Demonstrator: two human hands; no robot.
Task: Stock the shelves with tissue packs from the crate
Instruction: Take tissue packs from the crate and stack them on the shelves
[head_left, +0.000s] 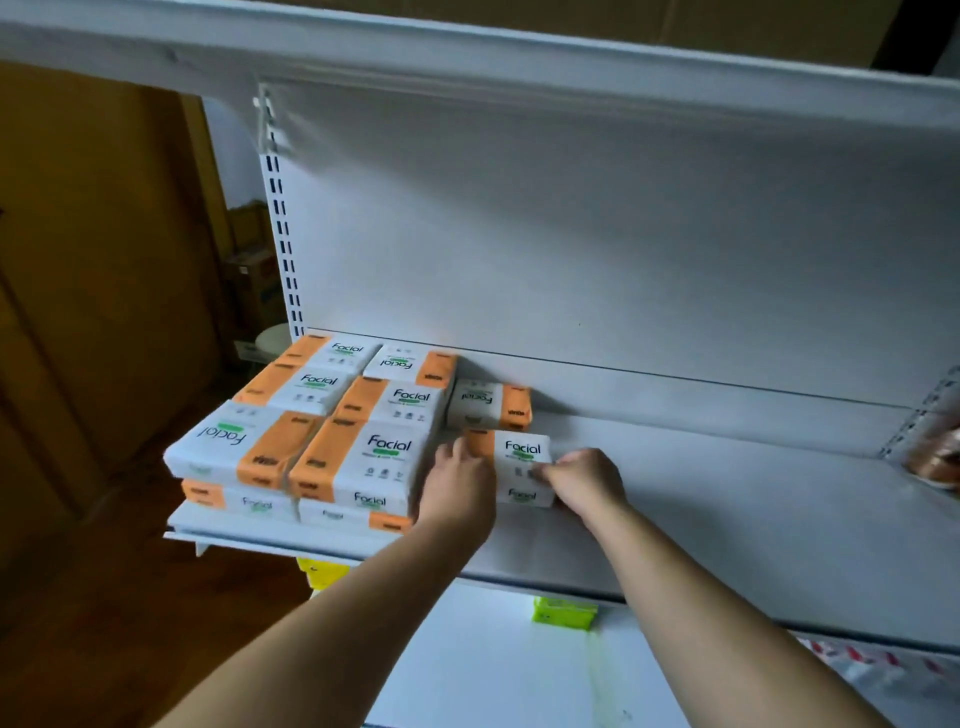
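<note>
Forearms: both reached up from the bottom of the view, nearest the camera, toward the white shelf (727, 499).
Stacked packs: at the left end of the shelf, orange-and-white tissue packs (291, 415) lay in two columns and two layers; the front ones hung a little over the shelf lip.
Left hand: the left hand (457, 488) was cupped on the left end of one tissue pack (522, 462), its fingers curled on the orange band and its back touching the stack beside it.
Right hand: the right hand (587, 480) pinched the right end of this same pack, fingers bent over its top edge.
Pack position: it rested on the shelf, just in front of a single pack (488, 405) at the back wall.
Risk: I judged that a hard push to the left could shift the overhanging front packs and drop them; the soft wrapping could also slip from a light pinch.
Way ahead: the shelf to the right was bare, with nothing blocking.
Further right: a brownish object (935, 457) at the far end was too blurred to name.
Below: a green item (563, 613) lay on the lower shelf.
Crate: not in view.
</note>
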